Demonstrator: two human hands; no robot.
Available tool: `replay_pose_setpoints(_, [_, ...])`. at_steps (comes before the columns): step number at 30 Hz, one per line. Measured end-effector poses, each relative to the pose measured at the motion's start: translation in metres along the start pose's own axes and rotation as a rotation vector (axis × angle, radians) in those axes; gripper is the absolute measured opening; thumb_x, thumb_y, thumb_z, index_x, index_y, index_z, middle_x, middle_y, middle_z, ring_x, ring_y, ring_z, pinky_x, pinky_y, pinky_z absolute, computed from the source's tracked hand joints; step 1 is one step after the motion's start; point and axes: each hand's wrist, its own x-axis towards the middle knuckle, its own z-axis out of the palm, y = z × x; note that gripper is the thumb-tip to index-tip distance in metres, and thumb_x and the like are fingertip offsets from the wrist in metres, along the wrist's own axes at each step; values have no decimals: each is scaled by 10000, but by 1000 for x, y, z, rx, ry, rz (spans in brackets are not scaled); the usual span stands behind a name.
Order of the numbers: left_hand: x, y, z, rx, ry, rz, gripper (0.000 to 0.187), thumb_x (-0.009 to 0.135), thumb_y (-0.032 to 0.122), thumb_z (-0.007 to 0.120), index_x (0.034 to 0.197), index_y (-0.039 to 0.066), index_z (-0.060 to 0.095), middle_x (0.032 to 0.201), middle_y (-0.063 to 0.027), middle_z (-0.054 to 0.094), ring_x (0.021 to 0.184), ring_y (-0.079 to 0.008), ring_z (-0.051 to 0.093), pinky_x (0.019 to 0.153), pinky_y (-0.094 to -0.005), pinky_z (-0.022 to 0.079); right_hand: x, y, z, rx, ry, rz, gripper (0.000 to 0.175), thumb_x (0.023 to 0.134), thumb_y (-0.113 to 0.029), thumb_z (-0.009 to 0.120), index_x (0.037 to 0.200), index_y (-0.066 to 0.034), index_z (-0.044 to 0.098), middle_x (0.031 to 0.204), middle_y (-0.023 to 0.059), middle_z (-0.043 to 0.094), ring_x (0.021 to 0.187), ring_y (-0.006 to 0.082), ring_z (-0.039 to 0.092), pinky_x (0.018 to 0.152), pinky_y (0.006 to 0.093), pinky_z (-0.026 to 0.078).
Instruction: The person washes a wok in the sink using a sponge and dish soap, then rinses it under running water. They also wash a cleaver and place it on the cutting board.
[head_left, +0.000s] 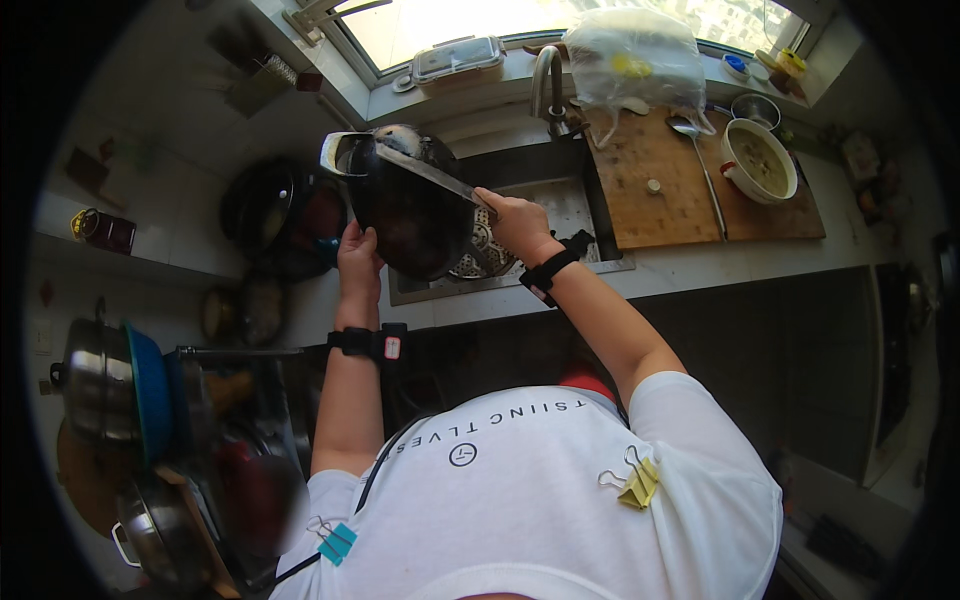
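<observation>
A dark pot (420, 225) is tilted up over the left part of the stainless-steel sink (517, 289). It has a pale loop handle (341, 154) at its upper left. My left hand (358, 251) grips the pot's lower left edge. My right hand (521, 225) is closed around the near end of a long flat metal blade (431, 172). The blade's far end lies against or just over the pot, near a pale worn patch (397, 137); contact is hard to tell. Behind the pot, partly hidden, a perforated metal steamer insert (480, 259) rests in the sink.
A faucet (551, 82) rises behind the sink. Right of it, a wooden cutting board (645, 214) bears a long spoon (705, 172) and a bowl of soup (761, 161). A plastic bag (637, 60) stands behind. Dark cookware (262, 217) sits at left.
</observation>
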Motion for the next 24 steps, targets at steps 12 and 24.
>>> replay_pose_setpoints(12, [-5, 4, 11, -30, -40, 15, 297, 987, 107, 516, 1280, 62, 520, 1108, -62, 646, 985, -178, 649, 820, -322, 543, 5, 1, 0, 44, -32, -35, 446, 840, -118, 572, 1263, -257, 605, 882, 94, 698, 802, 305, 673, 684, 421, 533])
replay_pose_setpoints(24, [0, -4, 3, -38, -15, -20, 277, 983, 74, 515, 1259, 64, 530, 1136, -61, 638, 1048, -199, 613, 895, -353, 503, 12, 8, -3, 39, -60, 189, 375, 891, -187, 558, 1247, -286, 624, 954, 139, 698, 880, 355, 665, 743, 456, 529])
